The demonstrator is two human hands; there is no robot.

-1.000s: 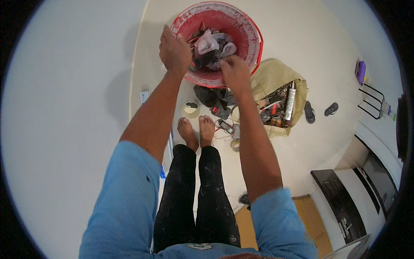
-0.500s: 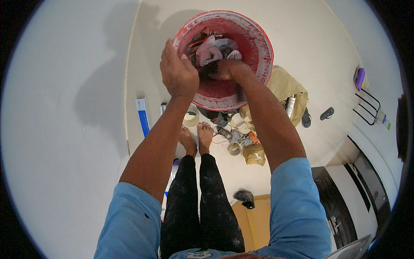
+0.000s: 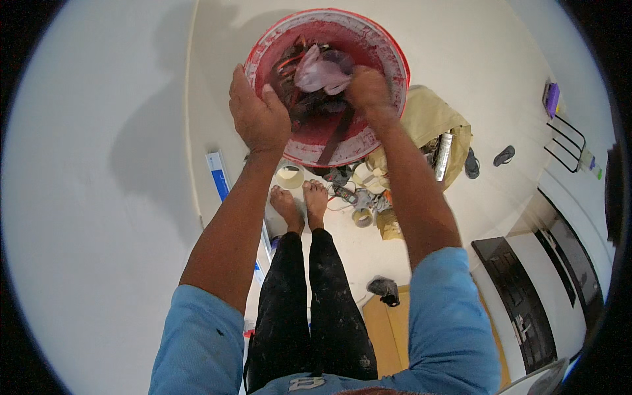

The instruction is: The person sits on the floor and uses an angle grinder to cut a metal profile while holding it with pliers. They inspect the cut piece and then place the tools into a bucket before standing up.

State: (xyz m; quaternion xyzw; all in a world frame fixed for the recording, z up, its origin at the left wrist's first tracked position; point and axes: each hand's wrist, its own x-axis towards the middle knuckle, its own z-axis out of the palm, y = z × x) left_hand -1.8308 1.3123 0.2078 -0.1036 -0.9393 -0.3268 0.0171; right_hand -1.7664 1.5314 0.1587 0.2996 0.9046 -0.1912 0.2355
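A red bucket (image 3: 328, 155) with white smears on its inner wall has its mouth facing me. At its left side is my left hand (image 3: 260, 118), fingers stretched along the outside and thumb over the rim, holding it. My right hand (image 3: 368, 91), slightly blurred, reaches inside with its fingers closed at the narrow end of a whitish plastic bag (image 3: 318, 71). A dark flat strip (image 3: 338, 135) leans inside below this hand. Dark items and orange-red pieces (image 3: 288, 64) lie tangled beside the bag; most of them I cannot make out.
Below the bucket's right side lies an olive cloth bag (image 3: 431, 112) with a silvery cylinder (image 3: 444, 157). Near my feet are a tape roll (image 3: 362, 218) and a cream round container (image 3: 289, 176). A blue-and-white long box (image 3: 218, 174) lies by the left wall. Dark slippers (image 3: 504, 155) lie at right.
The bucket and my left hand have shifted slightly left and up in view. My right hand has moved up and right inside the bucket, uncovering the dark strip.
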